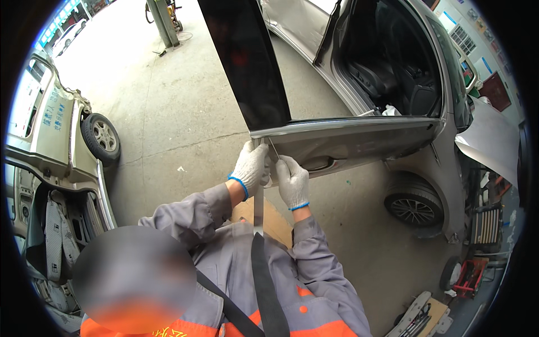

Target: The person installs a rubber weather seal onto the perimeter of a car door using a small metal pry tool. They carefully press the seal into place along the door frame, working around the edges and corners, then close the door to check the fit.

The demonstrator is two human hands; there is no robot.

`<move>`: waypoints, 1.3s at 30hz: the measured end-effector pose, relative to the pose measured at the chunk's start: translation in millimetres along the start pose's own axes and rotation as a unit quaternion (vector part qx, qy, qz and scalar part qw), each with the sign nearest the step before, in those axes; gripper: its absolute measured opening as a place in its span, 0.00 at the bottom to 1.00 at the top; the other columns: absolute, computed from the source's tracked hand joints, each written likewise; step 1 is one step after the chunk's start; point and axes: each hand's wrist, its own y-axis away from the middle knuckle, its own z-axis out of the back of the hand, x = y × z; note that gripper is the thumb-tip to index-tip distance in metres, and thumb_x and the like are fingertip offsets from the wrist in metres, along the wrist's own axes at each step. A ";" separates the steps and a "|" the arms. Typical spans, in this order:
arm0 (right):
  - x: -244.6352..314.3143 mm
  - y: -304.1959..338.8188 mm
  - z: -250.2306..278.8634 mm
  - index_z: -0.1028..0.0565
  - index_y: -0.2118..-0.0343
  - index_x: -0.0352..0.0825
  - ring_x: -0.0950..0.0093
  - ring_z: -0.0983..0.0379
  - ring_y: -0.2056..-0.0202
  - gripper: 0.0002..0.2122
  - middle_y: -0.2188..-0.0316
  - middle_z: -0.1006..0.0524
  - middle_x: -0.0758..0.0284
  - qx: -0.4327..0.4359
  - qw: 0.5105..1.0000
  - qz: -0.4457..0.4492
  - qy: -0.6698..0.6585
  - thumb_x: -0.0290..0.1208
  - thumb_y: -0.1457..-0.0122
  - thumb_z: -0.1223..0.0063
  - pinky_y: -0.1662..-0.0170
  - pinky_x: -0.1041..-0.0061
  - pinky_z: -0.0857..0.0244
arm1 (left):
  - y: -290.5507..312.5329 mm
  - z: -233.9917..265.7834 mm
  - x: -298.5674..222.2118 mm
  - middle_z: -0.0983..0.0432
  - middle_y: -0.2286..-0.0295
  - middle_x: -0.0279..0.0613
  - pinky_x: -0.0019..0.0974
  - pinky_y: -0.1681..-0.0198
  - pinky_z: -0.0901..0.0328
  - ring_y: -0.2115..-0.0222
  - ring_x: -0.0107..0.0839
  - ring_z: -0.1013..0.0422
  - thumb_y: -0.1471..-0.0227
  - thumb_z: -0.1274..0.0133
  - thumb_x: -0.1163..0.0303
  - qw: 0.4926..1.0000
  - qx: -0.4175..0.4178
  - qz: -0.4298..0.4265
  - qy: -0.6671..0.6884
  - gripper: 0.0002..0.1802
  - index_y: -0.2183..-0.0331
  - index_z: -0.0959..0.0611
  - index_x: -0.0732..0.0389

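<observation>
head view: how far along is the work at the door (365, 141)?

midway, i'd judge. the door is on its car (297, 23), swung open, with its handle (321, 163) in place. both hands are busy at the free edge, just under the window line, so that corner looks unfinished. how much is left i can't tell.

and how does the door look?

grey-brown and glossy, with a bright trim line along the top of the panel and a dark window (241, 67) standing above its free end. i can't make out any damage from this angle.

what about the hands?

the left hand (250, 167), in a white knit glove with a blue cuff, looks closed around the upper part of a flat grey strip (259, 210), which runs down from the door's edge toward the jacket. the right hand (293, 184), gloved alike, pinches a thin rod (274, 149) whose tip slants up to that same edge.

anything around them?

brown cardboard (274, 218) shows below the hands. the car's front wheel (414, 208) is to the right, and another vehicle (53, 126) stands well apart on the left, across the concrete floor (185, 132).
</observation>
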 end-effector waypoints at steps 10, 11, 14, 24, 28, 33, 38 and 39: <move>7.0 -2.2 -11.6 0.20 0.60 0.32 0.55 0.21 0.74 0.09 0.77 0.21 0.53 -0.008 0.991 0.069 0.119 0.31 0.38 0.47 0.71 0.62 0.29 | 5.2 -4.5 -3.4 0.39 0.80 0.29 0.26 0.86 0.49 0.86 0.19 0.45 0.35 0.57 0.64 1.000 -0.011 -0.005 -0.020 0.04 0.63 0.34 0.50; 2.1 -2.4 -13.8 0.20 0.60 0.33 0.55 0.22 0.74 0.09 0.77 0.22 0.53 -0.021 0.986 0.094 0.137 0.31 0.38 0.48 0.71 0.61 0.30 | 4.1 -5.2 -3.6 0.39 0.80 0.29 0.26 0.86 0.49 0.86 0.19 0.45 0.35 0.57 0.64 1.000 -0.009 -0.011 -0.024 0.04 0.63 0.34 0.50; -10.0 -5.5 -17.7 0.20 0.60 0.32 0.54 0.23 0.74 0.09 0.76 0.22 0.52 -0.043 0.969 0.160 0.181 0.29 0.38 0.49 0.72 0.60 0.31 | 1.3 -2.3 -1.2 0.38 0.79 0.31 0.28 0.85 0.48 0.85 0.20 0.43 0.36 0.56 0.64 0.999 -0.004 -0.015 -0.030 0.05 0.63 0.34 0.51; -8.6 -4.8 -14.4 0.21 0.61 0.24 0.83 0.34 0.73 0.14 0.76 0.25 0.72 0.054 0.971 -0.134 -0.190 0.33 0.35 0.49 0.69 0.77 0.37 | 1.8 2.5 -7.2 0.37 0.78 0.31 0.27 0.85 0.48 0.85 0.20 0.43 0.36 0.54 0.62 0.999 0.012 0.010 -0.034 0.08 0.64 0.36 0.50; -12.8 -6.6 -13.6 0.20 0.63 0.25 0.84 0.35 0.74 0.13 0.77 0.26 0.74 0.061 0.959 -0.148 -0.233 0.32 0.35 0.49 0.70 0.79 0.38 | 2.4 8.2 0.0 0.37 0.78 0.31 0.27 0.84 0.47 0.84 0.20 0.43 0.35 0.55 0.61 0.999 0.011 -0.023 -0.048 0.08 0.63 0.34 0.52; -5.7 -5.0 -10.9 0.19 0.65 0.28 0.88 0.40 0.78 0.11 0.80 0.29 0.77 0.066 0.933 -0.189 -0.299 0.31 0.35 0.50 0.75 0.82 0.44 | 12.2 8.2 0.0 0.36 0.78 0.32 0.27 0.83 0.46 0.84 0.21 0.43 0.35 0.55 0.61 0.997 -0.011 -0.019 -0.069 0.09 0.64 0.31 0.55; -5.2 -4.1 -9.6 0.19 0.64 0.28 0.88 0.40 0.77 0.12 0.80 0.30 0.77 0.074 0.929 -0.202 -0.300 0.32 0.35 0.50 0.75 0.82 0.44 | 10.8 4.2 -7.3 0.38 0.78 0.30 0.28 0.83 0.49 0.84 0.21 0.47 0.33 0.56 0.62 0.997 -0.014 -0.011 -0.078 0.10 0.64 0.31 0.57; -4.8 -4.3 -9.4 0.19 0.64 0.28 0.88 0.39 0.77 0.12 0.80 0.30 0.77 0.074 0.930 -0.202 -0.299 0.32 0.35 0.50 0.75 0.82 0.44 | 10.4 2.7 -8.6 0.39 0.78 0.30 0.28 0.83 0.49 0.84 0.21 0.47 0.33 0.56 0.62 0.997 -0.019 -0.009 -0.077 0.10 0.64 0.30 0.57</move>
